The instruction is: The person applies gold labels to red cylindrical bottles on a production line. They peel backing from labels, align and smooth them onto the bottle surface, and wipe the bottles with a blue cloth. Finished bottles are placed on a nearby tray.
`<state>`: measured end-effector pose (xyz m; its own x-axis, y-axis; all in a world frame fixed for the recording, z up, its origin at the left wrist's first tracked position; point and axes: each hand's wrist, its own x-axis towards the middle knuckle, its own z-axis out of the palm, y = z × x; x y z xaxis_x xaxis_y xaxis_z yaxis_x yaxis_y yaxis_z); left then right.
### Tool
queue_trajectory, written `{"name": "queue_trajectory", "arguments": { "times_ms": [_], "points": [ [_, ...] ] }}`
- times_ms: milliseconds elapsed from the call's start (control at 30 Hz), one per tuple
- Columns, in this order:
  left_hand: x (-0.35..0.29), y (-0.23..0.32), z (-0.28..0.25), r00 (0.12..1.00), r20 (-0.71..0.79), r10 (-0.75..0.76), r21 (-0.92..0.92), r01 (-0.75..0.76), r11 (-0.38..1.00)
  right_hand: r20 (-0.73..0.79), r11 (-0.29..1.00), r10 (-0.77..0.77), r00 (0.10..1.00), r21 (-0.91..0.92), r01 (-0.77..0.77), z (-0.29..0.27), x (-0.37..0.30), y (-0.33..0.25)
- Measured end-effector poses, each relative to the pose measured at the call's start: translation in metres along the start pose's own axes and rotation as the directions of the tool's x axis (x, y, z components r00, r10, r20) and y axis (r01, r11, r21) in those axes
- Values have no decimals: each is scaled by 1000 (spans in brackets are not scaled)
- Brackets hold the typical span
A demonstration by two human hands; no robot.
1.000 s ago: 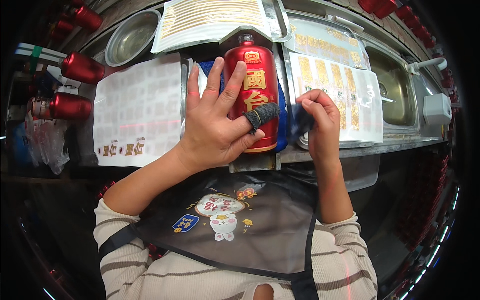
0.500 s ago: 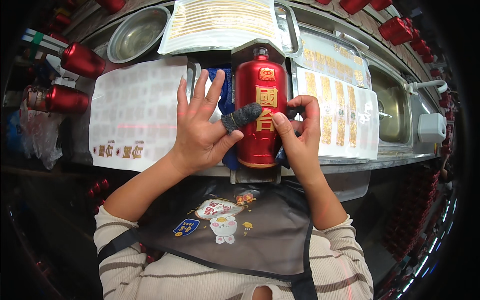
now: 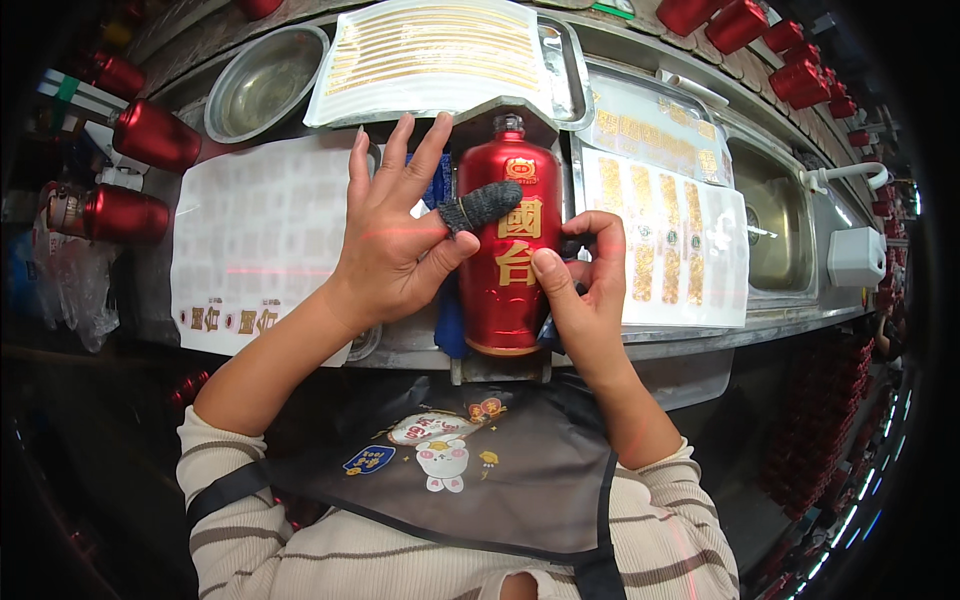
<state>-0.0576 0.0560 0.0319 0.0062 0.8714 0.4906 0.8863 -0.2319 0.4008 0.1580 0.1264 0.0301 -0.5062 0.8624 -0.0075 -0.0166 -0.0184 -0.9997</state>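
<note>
Since the earlier frame the right hand (image 3: 585, 290) has shifted down along the red bottle (image 3: 505, 255); its thumb now presses the lower right flank beside the gold characters, the other fingers curled behind the bottle's edge. Left hand (image 3: 400, 240) stays splayed, fingers wide and raised; only its thumb, wearing a grey knitted finger cot (image 3: 482, 206), touches the bottle front, just above the gold characters. Neither hand closes fully around the bottle.

Red bottle lies lengthwise, neck pointing away from the person, seated in a metal jig (image 3: 500, 368) at the front edge of the steel worktop (image 3: 690, 345). Blue cloth (image 3: 448, 320) shows beside its left flank, under the left palm.

Left of the bottle: a white sheet of mostly peeled labels (image 3: 250, 250), a few gold marks left along its near edge. Right of the bottle: a sheet of gold label strips (image 3: 665, 240). Beyond the neck: a tray (image 3: 560, 55) carrying a sheet of long gold strips (image 3: 430, 55), and a round steel bowl (image 3: 265, 80). Further red bottles (image 3: 125, 215) lie at far left. A sink (image 3: 775, 215) sits at right.
</note>
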Motion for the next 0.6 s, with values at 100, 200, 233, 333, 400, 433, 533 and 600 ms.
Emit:
{"name": "queue_trajectory", "arguments": {
  "times_ms": [100, 200, 233, 333, 400, 433, 533, 600],
  "points": [
    [24, 14, -8, 996, 19, 86, 43, -87, 995, 12, 1000, -3, 1000, 11, 3, 0, 1, -1],
    [38, 2, 2, 998, -47, 43, 42, -41, 998, 27, 997, 29, 999, 68, -31, -1, 3, -4],
    [40, -3, 6, 998, -66, 23, 20, -22, 1000, 40, 994, 59, 997, 95, -62, -4, 4, -3],
    [41, 1, 8, 998, -60, 17, -35, -20, 999, 51, 943, 232, 971, 233, -237, -26, 18, 4],
    [34, 11, 5, 993, -77, 88, 49, -84, 995, 47, 840, 359, 932, 418, -345, -41, 27, 8],
    [27, 17, -1, 993, 21, 117, 62, -118, 991, 2, 787, 410, 912, 505, -355, -44, 28, 7],
    [9, 36, -5, 994, 29, 102, 51, -103, 993, -30, 953, 107, 994, 288, -94, -51, 30, -9],
    [-5, 48, -1, 992, 46, 117, -4, -117, 993, -51, 976, -209, 977, 54, 212, -35, 29, -33]
  ]
}}
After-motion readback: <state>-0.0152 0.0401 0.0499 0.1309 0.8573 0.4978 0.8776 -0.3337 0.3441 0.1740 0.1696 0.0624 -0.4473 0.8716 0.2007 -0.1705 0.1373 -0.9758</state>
